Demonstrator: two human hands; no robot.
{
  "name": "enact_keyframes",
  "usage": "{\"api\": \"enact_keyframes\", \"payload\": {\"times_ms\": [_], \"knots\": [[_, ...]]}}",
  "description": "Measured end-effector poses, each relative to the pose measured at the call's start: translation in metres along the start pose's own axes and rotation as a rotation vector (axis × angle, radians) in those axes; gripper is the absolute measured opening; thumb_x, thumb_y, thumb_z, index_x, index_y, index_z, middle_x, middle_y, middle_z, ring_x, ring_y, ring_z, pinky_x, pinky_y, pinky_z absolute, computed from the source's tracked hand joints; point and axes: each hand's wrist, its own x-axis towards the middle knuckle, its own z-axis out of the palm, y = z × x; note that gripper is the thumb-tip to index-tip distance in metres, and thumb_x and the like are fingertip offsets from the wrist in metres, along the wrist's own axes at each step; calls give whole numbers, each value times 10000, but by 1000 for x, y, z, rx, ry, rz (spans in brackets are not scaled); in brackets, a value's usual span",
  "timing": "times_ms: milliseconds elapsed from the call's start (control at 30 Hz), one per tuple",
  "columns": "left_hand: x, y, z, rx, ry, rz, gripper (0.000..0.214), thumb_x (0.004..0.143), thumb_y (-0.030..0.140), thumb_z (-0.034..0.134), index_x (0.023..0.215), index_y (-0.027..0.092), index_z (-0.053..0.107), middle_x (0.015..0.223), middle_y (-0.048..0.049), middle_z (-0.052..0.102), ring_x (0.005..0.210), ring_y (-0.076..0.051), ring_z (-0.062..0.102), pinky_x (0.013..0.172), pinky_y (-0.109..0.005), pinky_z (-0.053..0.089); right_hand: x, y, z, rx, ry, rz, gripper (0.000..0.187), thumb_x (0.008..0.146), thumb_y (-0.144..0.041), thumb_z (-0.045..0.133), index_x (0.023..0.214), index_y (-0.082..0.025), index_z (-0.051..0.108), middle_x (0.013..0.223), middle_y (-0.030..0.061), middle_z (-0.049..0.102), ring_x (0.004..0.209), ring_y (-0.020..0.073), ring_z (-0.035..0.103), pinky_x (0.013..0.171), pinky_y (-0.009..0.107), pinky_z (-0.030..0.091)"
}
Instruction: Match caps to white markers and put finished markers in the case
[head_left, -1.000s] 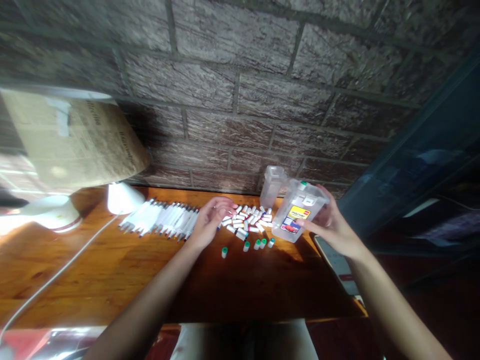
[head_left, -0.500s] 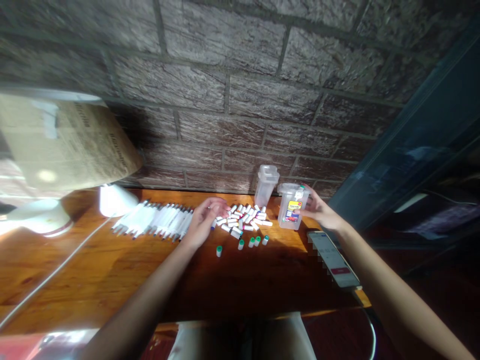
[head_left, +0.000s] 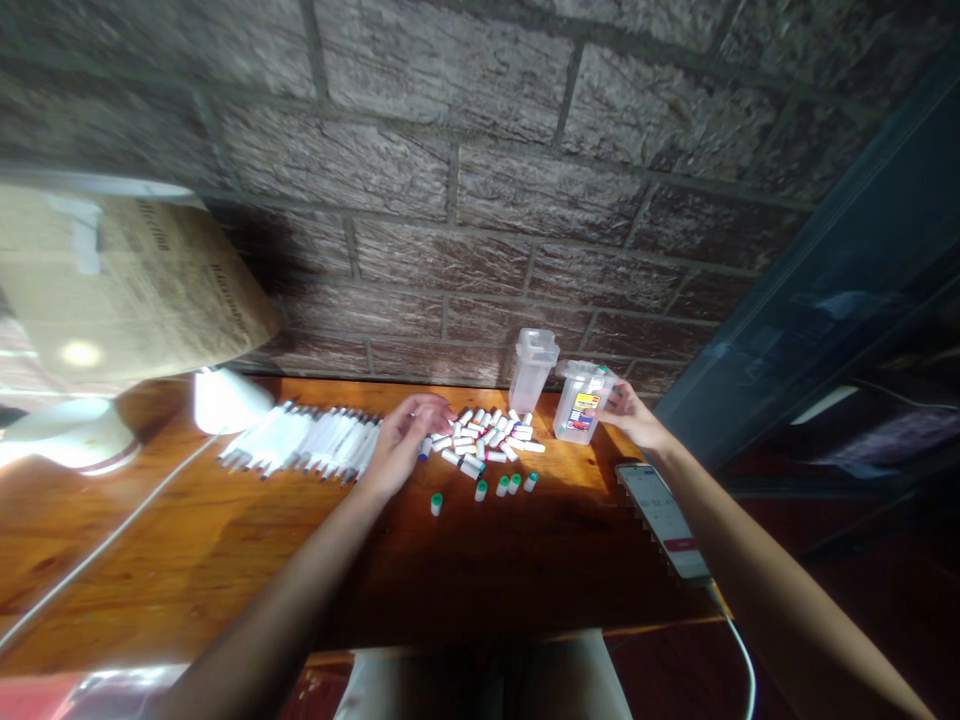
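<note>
My right hand is wrapped around the right side of a clear plastic marker box with a yellow label. A second clear plastic box stands upright just left of it, by the wall. At the left edge of a heap of white marker caps is my left hand, its fingers curled together; whatever they hold, if anything, is hidden. Several green-topped caps stand upright in a loose row in front of the heap. Left of that hand lies a long row of white markers, side by side.
A phone lies at the table's right edge, with a white cable hanging near it. On the left stands a lamp with a paper-like shade; its cord crosses the wooden table. A brick wall rises behind.
The labelled box has shifted slightly up and back with my right hand. My left hand has stayed nearly in place beside the caps. The view has moved slightly.
</note>
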Motion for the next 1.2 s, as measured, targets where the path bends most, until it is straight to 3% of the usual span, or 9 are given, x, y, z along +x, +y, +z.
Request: {"api": "enact_keyframes", "payload": {"times_ms": [200,433,667,1200], "knots": [[1,-6,-3,19,-24,11,379,917,497,616,1070,154,667,940,-86,722,803,-175,672,813,-312,529,16,15,-8,38,-12,-50,644,541,-242,932,1052,-304,544,1125,7,714,1109,234,670,1063,486,506],[0,-6,-4,42,-30,2,372,927,492,600,1082,160,662,947,-84,717,798,-175,668,811,-319,535,14,26,-13,27,-71,-57,579,607,-235,908,1088,-318,597,1113,-8,724,1096,224,672,1073,469,503],[0,-3,-1,37,-33,-13,382,925,509,596,1077,164,651,943,-84,716,802,-180,669,812,-329,535,8,31,-11,-22,-109,-23,640,606,-265,917,1159,-293,596,1220,43,713,1147,258,668,1089,501,482],[0,-2,-2,30,-15,-28,387,917,514,607,1071,160,645,961,-96,729,793,-177,672,805,-330,533,23,43,-11,-159,-145,36,641,537,-355,944,1075,-243,614,1087,78,761,1080,319,697,1106,585,433]]}}
